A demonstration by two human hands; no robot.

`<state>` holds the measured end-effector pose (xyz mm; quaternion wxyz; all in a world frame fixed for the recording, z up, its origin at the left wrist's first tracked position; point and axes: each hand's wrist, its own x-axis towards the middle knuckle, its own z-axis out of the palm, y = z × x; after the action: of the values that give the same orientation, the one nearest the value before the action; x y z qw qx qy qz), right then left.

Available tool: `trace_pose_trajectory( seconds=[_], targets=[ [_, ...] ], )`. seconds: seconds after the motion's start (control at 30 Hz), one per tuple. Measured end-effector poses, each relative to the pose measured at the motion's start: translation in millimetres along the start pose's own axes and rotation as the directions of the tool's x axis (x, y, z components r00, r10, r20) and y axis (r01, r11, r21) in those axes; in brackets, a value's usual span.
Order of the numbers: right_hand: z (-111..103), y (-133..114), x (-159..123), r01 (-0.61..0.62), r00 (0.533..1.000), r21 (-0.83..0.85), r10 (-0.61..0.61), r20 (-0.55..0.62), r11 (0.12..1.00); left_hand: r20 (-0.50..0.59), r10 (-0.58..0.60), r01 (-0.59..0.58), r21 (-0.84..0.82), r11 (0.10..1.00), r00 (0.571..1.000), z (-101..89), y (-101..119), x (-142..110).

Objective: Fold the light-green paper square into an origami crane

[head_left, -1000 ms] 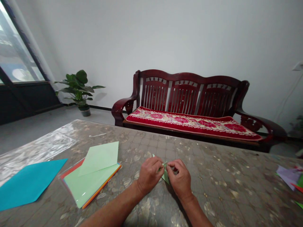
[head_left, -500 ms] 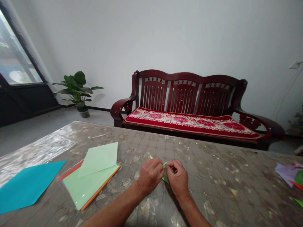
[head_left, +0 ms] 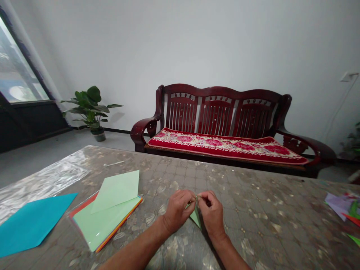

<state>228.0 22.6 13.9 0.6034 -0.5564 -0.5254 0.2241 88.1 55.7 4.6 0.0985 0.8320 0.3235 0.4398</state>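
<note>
Between my two hands is a small piece of folded light green paper (head_left: 195,218), its pointed lower part showing under the fingers. My left hand (head_left: 180,208) pinches it at the top from the left, thumb against the bent fingers. From the right, my right hand (head_left: 210,210) grips the same top spot between thumb and forefinger. The fingertips of both hands almost meet, and they hide the upper part of the folds.
Left of my hands, a light green sheet (head_left: 119,189) lies on a pack of coloured paper (head_left: 98,227). Farther left is a blue sheet (head_left: 33,221). A thin white stick (head_left: 114,164) lies behind. Purple paper (head_left: 336,205) and other coloured pieces are at the table's (head_left: 253,202) right edge.
The left fingers have shifted and closed nearer the right fingertips at the top of the paper. More of its lower green part shows now. The right hand stays almost in place.
</note>
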Motion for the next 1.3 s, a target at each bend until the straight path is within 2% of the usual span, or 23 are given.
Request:
trace_pose_trajectory(
  seconds=[0.13,0.27,0.63,1.07,1.3],
  targets=[
    [-1,5,3,-0.041,0.996,0.049,0.037,0.078,0.998,0.011,-0.101,0.102,-0.065,0.993,0.995,-0.3,0,2],
    [-4,7,5,-0.037,0.988,0.086,0.023,0.152,0.996,0.009,-0.163,0.163,-0.117,0.98,0.987,0.9,-2,2],
    [-11,13,14,-0.097,0.965,0.148,0.057,0.255,0.984,0.07,-0.221,0.232,-0.255,0.939,0.973,-3.5,-5,8],
    [-11,11,15,-0.091,0.963,0.15,0.048,0.266,0.985,0.141,-0.228,0.265,-0.368,0.891,0.963,-3.7,-8,7],
    [-12,8,13,-0.012,0.975,0.119,-0.015,0.222,0.993,0.141,-0.243,0.278,-0.366,0.888,0.96,-2.3,-4,7]
  ],
)
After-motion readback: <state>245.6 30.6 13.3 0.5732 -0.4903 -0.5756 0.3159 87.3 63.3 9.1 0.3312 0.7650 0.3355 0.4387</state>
